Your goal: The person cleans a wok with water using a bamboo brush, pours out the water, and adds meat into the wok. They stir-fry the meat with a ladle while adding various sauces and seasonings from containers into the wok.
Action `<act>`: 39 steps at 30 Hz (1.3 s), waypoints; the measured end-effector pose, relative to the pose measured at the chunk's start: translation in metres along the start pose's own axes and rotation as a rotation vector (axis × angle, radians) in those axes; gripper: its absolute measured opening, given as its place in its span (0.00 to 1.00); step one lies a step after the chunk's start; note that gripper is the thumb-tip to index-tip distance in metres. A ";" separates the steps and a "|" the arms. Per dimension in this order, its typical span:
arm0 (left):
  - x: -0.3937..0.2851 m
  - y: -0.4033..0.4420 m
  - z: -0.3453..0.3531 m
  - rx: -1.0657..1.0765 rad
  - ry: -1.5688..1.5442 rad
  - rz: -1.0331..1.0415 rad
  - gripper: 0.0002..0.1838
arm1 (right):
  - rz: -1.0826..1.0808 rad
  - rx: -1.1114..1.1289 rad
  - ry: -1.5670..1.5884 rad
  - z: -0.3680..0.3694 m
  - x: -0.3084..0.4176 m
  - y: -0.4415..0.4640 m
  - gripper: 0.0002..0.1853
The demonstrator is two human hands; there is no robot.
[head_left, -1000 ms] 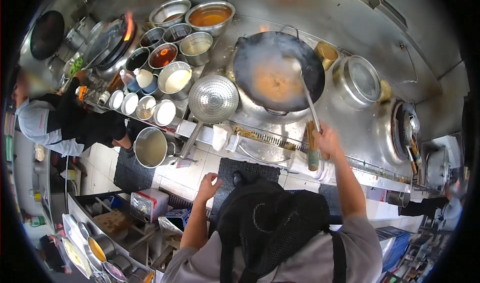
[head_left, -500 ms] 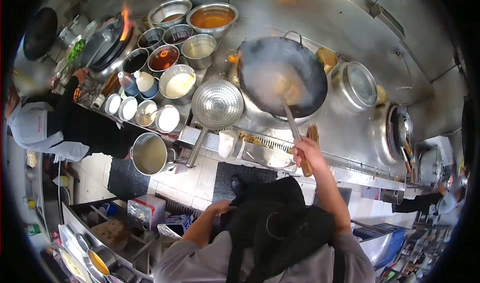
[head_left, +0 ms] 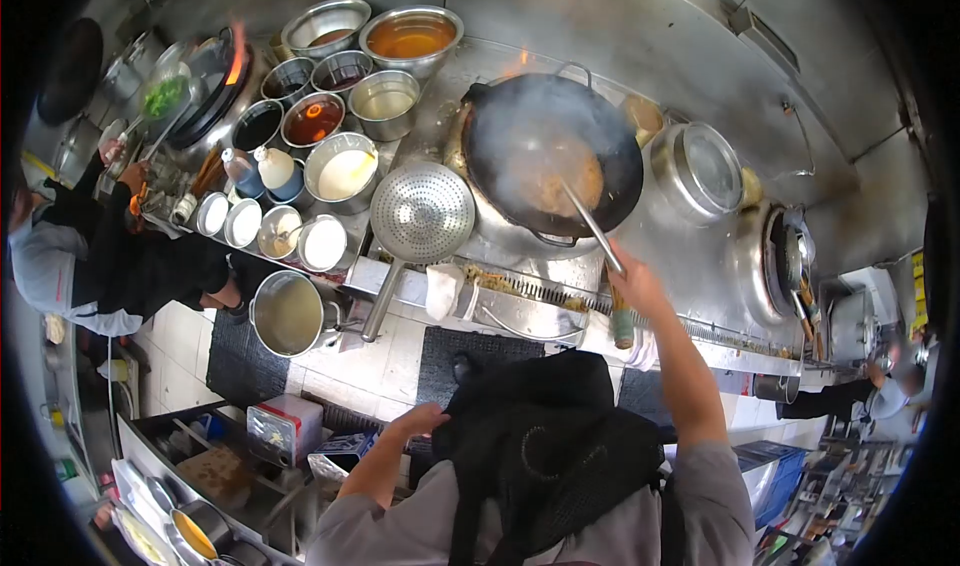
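Observation:
My right hand is closed around the handle of a ladle. The metal shaft slants into a large black wok; its bowl is hidden in steam and the brownish food at the wok's bottom. Just below that hand, a bundled bamboo brush with a green wrap stands at the stove's front edge. My left hand rests low by the black apron, fingers fairly straight and nothing seen in them.
A perforated strainer lies left of the wok, its handle over the counter edge. Sauce pots and bowls crowd the back left. A lidded pot stands right. Flame shows behind the wok. A co-worker works at the left.
The ladle's handle has swung and my right hand now sits higher and farther right. My left hand has drawn slightly back from the apron. The view has shifted a little.

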State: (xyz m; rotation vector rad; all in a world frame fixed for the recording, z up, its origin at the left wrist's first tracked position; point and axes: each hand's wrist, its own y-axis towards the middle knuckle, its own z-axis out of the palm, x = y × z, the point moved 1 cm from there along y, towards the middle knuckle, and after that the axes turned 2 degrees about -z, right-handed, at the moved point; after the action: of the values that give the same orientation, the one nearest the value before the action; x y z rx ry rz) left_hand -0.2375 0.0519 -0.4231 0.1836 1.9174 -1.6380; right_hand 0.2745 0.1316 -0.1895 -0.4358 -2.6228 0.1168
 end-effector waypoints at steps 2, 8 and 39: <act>0.027 0.003 -0.003 0.031 0.006 0.297 0.19 | -0.191 -0.083 -0.305 -0.001 -0.034 -0.026 0.37; 0.083 -0.023 0.020 -0.230 -0.413 -0.229 0.20 | -0.056 -0.027 -0.584 -0.101 -0.039 -0.088 0.33; -0.027 0.002 0.061 -0.593 -0.678 -0.188 0.08 | 0.108 -0.020 0.926 -0.006 -0.049 0.016 0.29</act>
State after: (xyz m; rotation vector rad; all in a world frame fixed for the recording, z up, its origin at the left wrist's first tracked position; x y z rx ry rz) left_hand -0.1932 0.0023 -0.4143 -0.7150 1.7933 -0.9711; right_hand 0.3226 0.1309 -0.2087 -0.4876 -1.6930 -0.0680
